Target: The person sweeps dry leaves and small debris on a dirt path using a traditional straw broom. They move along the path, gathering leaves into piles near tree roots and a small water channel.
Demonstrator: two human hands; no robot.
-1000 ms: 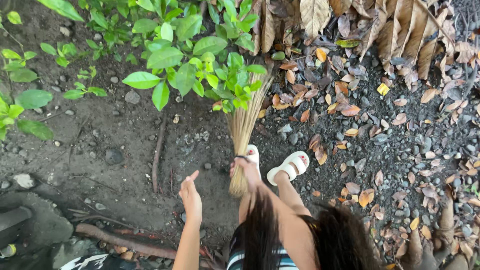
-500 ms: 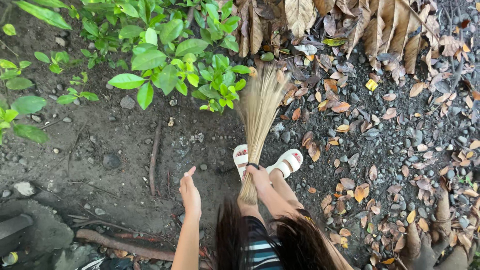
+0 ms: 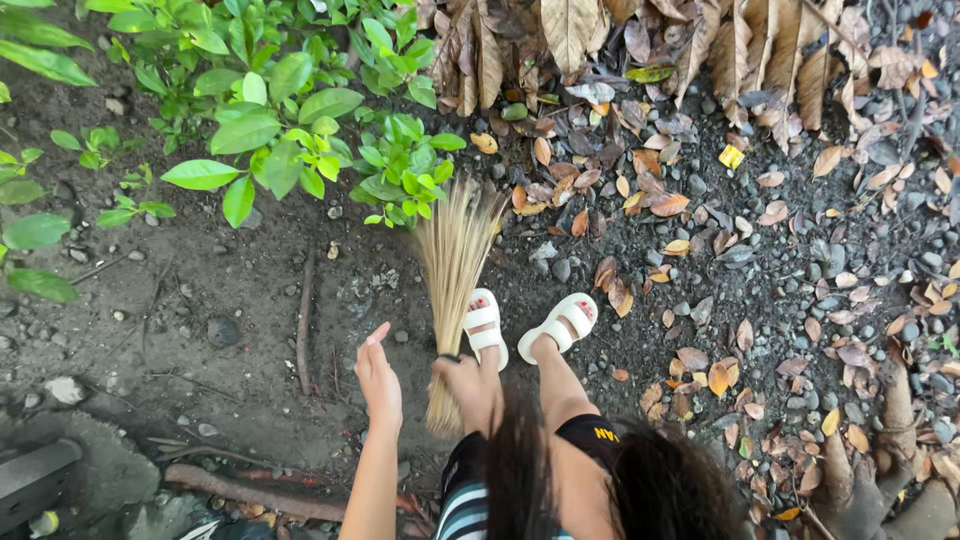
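The right hand [image 3: 470, 385] was clenched around the bound end of the broom [image 3: 455, 290]. The broom's long axis ran forward from that hand, bristles fanned on the soil beside the green plants [image 3: 280, 130]. The left hand [image 3: 378, 375] hung released, just beside.

Soft, even daylight, no hard shadows; sharp focus, slight edge distortion.

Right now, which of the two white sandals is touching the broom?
The left one, nearer the green plant. The broom bristles brush along its side, and the right hand grips the broom just below it. The other sandal stands apart, toward the dry leaves.
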